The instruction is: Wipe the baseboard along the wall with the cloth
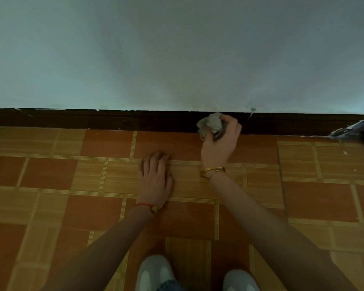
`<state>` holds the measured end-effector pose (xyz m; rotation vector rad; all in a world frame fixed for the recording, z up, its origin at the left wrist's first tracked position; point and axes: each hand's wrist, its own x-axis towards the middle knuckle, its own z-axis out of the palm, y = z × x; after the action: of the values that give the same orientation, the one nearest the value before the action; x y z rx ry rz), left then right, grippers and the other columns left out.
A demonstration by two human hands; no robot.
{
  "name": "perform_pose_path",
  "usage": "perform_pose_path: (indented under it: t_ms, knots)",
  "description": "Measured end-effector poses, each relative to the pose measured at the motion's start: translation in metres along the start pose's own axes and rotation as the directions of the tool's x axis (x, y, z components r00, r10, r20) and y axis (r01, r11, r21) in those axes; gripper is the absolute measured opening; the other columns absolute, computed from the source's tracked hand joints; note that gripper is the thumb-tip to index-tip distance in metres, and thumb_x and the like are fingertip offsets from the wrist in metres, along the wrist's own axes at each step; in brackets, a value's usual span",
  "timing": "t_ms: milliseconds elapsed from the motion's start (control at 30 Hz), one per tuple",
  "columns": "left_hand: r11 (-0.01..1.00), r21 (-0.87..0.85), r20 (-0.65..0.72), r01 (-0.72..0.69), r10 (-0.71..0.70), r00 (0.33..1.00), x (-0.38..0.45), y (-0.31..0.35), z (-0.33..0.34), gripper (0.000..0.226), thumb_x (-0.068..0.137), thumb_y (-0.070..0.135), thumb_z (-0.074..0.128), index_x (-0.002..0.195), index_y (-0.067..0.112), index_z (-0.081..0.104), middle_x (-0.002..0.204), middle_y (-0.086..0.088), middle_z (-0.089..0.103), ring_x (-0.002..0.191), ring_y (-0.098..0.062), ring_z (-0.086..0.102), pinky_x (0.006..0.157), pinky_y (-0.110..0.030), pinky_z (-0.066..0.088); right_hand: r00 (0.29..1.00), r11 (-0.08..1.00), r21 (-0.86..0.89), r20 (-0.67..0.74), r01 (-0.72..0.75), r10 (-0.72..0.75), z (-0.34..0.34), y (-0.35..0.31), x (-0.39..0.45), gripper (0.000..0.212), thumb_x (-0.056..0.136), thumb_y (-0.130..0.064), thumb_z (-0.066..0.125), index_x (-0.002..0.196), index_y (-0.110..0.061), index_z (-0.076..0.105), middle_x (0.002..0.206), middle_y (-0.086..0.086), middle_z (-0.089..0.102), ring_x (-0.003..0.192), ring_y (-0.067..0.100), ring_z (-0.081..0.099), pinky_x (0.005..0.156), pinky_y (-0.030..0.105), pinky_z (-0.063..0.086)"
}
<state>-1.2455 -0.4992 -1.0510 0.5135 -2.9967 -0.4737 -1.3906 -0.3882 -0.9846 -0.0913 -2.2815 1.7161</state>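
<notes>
- The baseboard (114, 120) runs left to right where the wall (177, 49) meets the floor (51, 175).
- The right hand (221, 141) holds the cloth (210, 123) against the baseboard, right of centre.
- The left hand (156, 177) lies flat on the floor, nearer the person, left of the right hand.

Crumpled grey cloth (210, 124) against dark, glossy wood baseboard (114, 120) — matt painted wall (177, 49), smooth wood-patterned floor (51, 175).

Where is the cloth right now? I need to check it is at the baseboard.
In the head view, the cloth sits right of centre, bunched in the right hand against the dark baseboard, where wall meets floor.
</notes>
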Motion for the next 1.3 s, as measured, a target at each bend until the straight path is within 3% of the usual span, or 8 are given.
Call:
perform_pose_path:
  t_ms: [133,267,367,600,700,1033,1133,1300]
  knots:
    - [1.0,-0.013,-0.049,-0.025,0.024,0.998,0.008,-0.009,0.006,0.049,0.094,0.027,0.042,0.14,0.011,0.049,0.142,-0.014,0.049,0.131,-0.032,0.04,0.114,-0.057,0.032,0.98,0.997,-0.015,-0.185,-0.082,0.078,-0.029,0.009,0.026,0.035,0.077,0.005,0.065,0.108,-0.009,0.055,0.11,0.007,0.05,0.091,-0.003,0.052,0.077,0.002,0.039]
    - [0.998,-0.056,-0.083,-0.03,0.025,0.996,0.017,-0.007,0.012,0.048,0.095,0.026,0.04,0.14,0.01,0.049,0.142,-0.014,0.049,0.133,-0.033,0.041,0.116,-0.06,0.028,0.934,0.988,-0.02,-0.328,-0.153,0.138,-0.051,0.014,0.048,0.032,0.081,0.001,0.065,0.11,-0.007,0.053,0.109,0.001,0.048,0.097,0.009,0.054,0.083,0.004,0.04]
    - [0.998,-0.046,-0.075,-0.036,0.032,0.997,0.017,-0.005,0.016,0.047,0.097,0.026,0.038,0.14,0.01,0.051,0.143,-0.013,0.049,0.134,-0.034,0.043,0.118,-0.06,0.025,0.946,0.99,-0.013,-0.298,-0.141,0.131,-0.044,0.01,0.04,0.032,0.081,0.003,0.064,0.11,-0.006,0.053,0.111,0.003,0.049,0.097,0.006,0.053,0.083,0.003,0.04]
    - [0.996,-0.066,-0.109,-0.062,0.054,0.993,0.017,-0.007,0.017,0.046,0.096,0.025,0.04,0.138,0.012,0.053,0.144,-0.011,0.049,0.136,-0.033,0.043,0.119,-0.058,0.023,1.0,1.0,-0.02,-0.019,-0.005,0.005,0.018,-0.002,-0.01,0.032,0.074,0.011,0.061,0.103,-0.003,0.055,0.108,0.014,0.049,0.088,0.006,0.05,0.072,0.003,0.039]
    - [0.995,-0.072,-0.116,-0.07,0.061,0.991,0.017,-0.008,0.015,0.046,0.096,0.025,0.041,0.139,0.012,0.053,0.144,-0.01,0.049,0.136,-0.032,0.043,0.12,-0.057,0.021,0.999,0.999,-0.045,0.03,0.013,-0.012,0.018,0.001,-0.014,0.031,0.074,0.008,0.061,0.103,-0.002,0.056,0.107,0.014,0.05,0.086,0.002,0.047,0.071,0.001,0.037]
    - [0.996,-0.061,-0.106,-0.06,0.054,0.993,0.017,-0.007,0.015,0.046,0.096,0.025,0.041,0.138,0.013,0.053,0.142,-0.008,0.05,0.135,-0.032,0.045,0.119,-0.058,0.023,0.955,0.984,-0.129,-0.286,-0.121,0.08,-0.051,0.018,0.046,0.034,0.079,0.007,0.063,0.109,-0.006,0.054,0.113,0.009,0.048,0.098,0.014,0.053,0.078,0.002,0.042]
    - [0.996,-0.064,-0.113,-0.064,0.056,0.992,0.017,-0.008,0.016,0.046,0.096,0.026,0.04,0.138,0.013,0.053,0.142,-0.009,0.05,0.134,-0.032,0.045,0.119,-0.058,0.023,0.977,0.989,-0.142,-0.212,-0.044,0.013,-0.043,0.014,0.035,0.033,0.077,0.008,0.062,0.107,-0.006,0.055,0.111,0.011,0.05,0.096,0.015,0.053,0.079,0.006,0.042]
    - [0.995,-0.063,-0.121,-0.074,0.066,0.99,0.017,-0.009,0.017,0.046,0.095,0.025,0.042,0.138,0.012,0.053,0.142,-0.011,0.051,0.134,-0.032,0.044,0.119,-0.058,0.023,0.973,0.98,-0.119,0.184,0.16,-0.136,0.008,-0.004,-0.01,0.032,0.076,0.004,0.065,0.106,-0.005,0.06,0.109,0.012,0.051,0.089,0.012,0.052,0.072,0.003,0.037]
